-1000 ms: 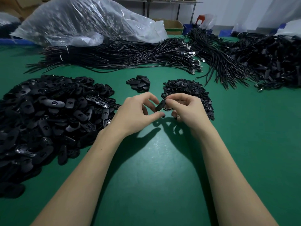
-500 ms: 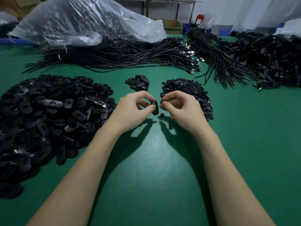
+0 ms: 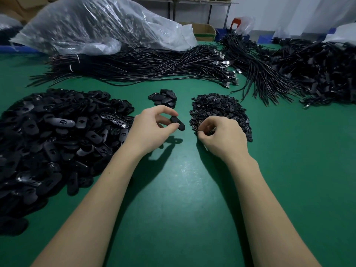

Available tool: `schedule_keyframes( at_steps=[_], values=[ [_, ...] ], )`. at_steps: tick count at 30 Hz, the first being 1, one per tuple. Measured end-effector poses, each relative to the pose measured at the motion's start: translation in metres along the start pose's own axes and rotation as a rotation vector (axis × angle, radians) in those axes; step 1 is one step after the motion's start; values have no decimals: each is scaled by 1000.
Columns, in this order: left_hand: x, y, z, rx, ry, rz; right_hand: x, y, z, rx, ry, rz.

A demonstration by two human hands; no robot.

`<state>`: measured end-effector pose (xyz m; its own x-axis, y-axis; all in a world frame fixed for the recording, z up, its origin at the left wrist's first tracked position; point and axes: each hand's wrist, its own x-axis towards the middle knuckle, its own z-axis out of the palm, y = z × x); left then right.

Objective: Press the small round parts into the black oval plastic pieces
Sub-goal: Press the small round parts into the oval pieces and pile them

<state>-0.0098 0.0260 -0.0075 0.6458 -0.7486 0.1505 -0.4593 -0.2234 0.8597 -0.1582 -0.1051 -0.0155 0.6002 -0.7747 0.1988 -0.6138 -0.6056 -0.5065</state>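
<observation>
My left hand (image 3: 149,130) pinches one black oval plastic piece (image 3: 178,122) between thumb and fingers, held just above the green table. My right hand (image 3: 221,137) rests at the near left edge of the heap of small round parts (image 3: 217,108), its fingers curled down among them; whether it holds a part is hidden. A big pile of black oval pieces (image 3: 54,139) lies to the left. A small stack of oval pieces (image 3: 163,97) sits behind my left hand.
Bundles of black cables (image 3: 146,66) stretch across the back of the green table (image 3: 183,199), with more cables at the right (image 3: 317,74). A large clear plastic bag (image 3: 100,26) lies behind them. A cardboard box (image 3: 204,31) stands farther back.
My hands have moved apart. The oval piece stays in my left hand, and my right hand has shifted right and down onto the heap of round parts.
</observation>
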Motion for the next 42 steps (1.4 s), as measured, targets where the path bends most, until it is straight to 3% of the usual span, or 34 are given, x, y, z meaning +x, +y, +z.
schedule_keyframes(
  at_steps=[6,18,24,29,33,42],
  values=[
    [0,1,1,-21,-1,3,1,-4,-5,251,155,49],
    [-1,0,2,-10,12,33,-1,-13,-12,746,-98,8],
    [0,-1,3,39,13,28,-1,-11,-7,442,-147,-9],
    [1,-3,1,75,31,22,-1,-13,-23,225,-473,-196],
    [1,-3,0,96,29,21,-2,-23,-25,189,-589,-264],
    [1,-3,-1,96,41,31,-8,-31,-9,94,-476,-238]
  ],
)
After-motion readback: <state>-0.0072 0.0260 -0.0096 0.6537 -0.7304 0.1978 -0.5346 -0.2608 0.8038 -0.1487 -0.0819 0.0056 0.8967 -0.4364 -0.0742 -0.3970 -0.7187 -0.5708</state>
